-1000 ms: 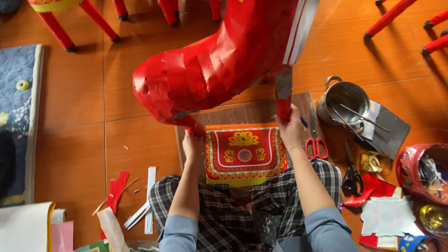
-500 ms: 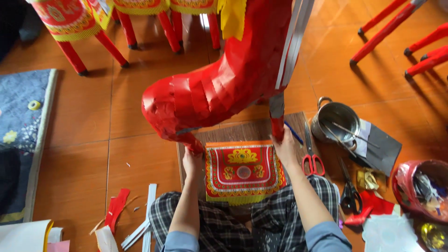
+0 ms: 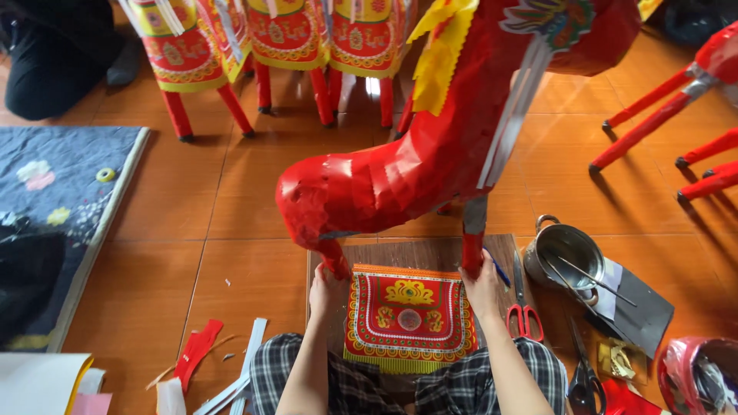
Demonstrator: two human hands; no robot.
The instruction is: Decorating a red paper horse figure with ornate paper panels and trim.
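A big red paper horse figure [image 3: 430, 161] stands in front of me on a brown board [image 3: 419, 253]. My left hand [image 3: 327, 288] grips one thin red leg near its foot. My right hand [image 3: 483, 286] holds another red leg at its lower end. Between my hands lies a red and gold patterned paper panel [image 3: 409, 317] with a fringed edge, resting on the board and on my checked-trouser lap. Yellow paper strips [image 3: 442, 54] and white strips hang from the figure's upper part.
Red-handled scissors [image 3: 523, 311] lie right of the board, next to a metal pot [image 3: 567, 252] with sticks in it, and dark scissors [image 3: 584, 376]. Paper scraps [image 3: 201, 350] lie at the left. More red-legged paper figures [image 3: 269, 38] stand behind. A grey mat [image 3: 61, 223] lies far left.
The view has tilted up, showing more of the figure's upper part and the figures behind. Both hands keep their hold on the legs.
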